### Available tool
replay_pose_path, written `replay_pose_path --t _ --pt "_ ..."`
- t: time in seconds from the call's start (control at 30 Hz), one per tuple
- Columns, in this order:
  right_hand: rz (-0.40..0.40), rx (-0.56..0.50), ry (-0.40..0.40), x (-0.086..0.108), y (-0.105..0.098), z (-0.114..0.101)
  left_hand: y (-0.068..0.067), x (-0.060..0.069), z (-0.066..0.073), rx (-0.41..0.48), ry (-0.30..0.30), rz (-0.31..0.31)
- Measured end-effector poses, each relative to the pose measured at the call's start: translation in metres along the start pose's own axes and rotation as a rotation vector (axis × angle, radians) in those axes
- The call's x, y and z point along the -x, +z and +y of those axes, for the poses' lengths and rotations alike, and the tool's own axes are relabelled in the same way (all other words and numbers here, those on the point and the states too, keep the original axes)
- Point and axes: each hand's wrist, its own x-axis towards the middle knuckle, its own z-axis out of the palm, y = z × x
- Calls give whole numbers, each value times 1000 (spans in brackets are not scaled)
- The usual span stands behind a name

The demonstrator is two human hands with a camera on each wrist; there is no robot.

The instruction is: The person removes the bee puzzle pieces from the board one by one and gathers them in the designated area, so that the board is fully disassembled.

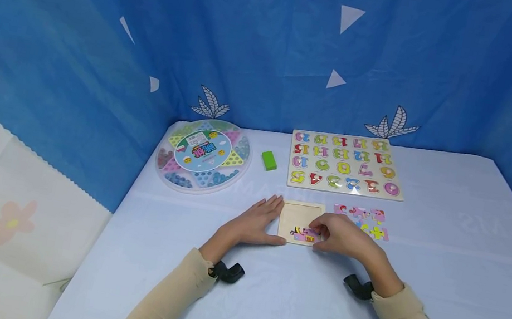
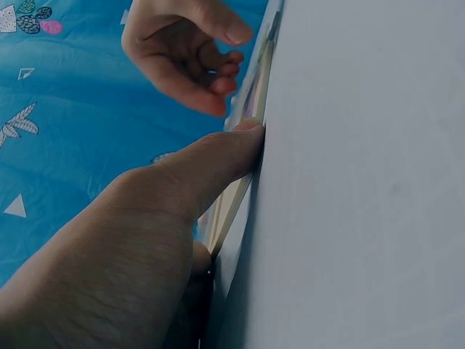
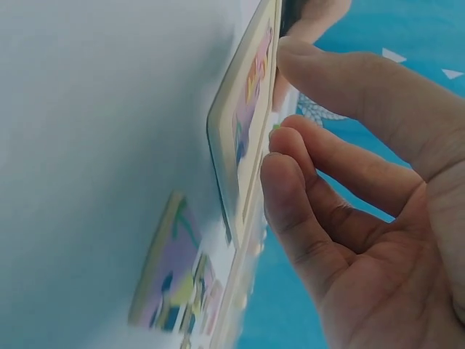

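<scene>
A small square wooden puzzle tray (image 1: 300, 213) lies on the table between both hands. Pink and purple jigsaw pieces (image 1: 302, 235) sit in its near right part; the right fingers partly cover them. My left hand (image 1: 256, 221) rests against the tray's left side with straight fingers, its thumb (image 2: 225, 154) along the near edge. Above the tray's right side, my right hand (image 1: 342, 236) has bent fingers. The right wrist view shows its thumb (image 3: 349, 80) and fingertips apart, with nothing visible between them. More jigsaw pieces (image 1: 378, 232) lie beyond the right hand, which hides some of them.
A wooden number board (image 1: 349, 165) lies behind the tray. To its left are a green block (image 1: 269, 160) and a round marble game box (image 1: 203, 155) with a clear lid. Blue patterned cloth (image 1: 275, 44) hangs behind the white-covered table (image 1: 281, 310).
</scene>
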Motion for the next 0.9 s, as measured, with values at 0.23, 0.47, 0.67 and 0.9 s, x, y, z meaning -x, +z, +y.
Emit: replay_pose_path --t 0.23,0.47,0.67,0.9 --pt "4 18 -33 -10 6 -4 0 1 0 -3 3 7" --pt "9 36 -77 -15 10 -6 0 1 0 12 22 15" --pt "2 38 -59 -17 11 -5 0 0 -1 7 26 14" --pt "-3 27 -46 -17 11 -5 1 0 -2 3 34 16"
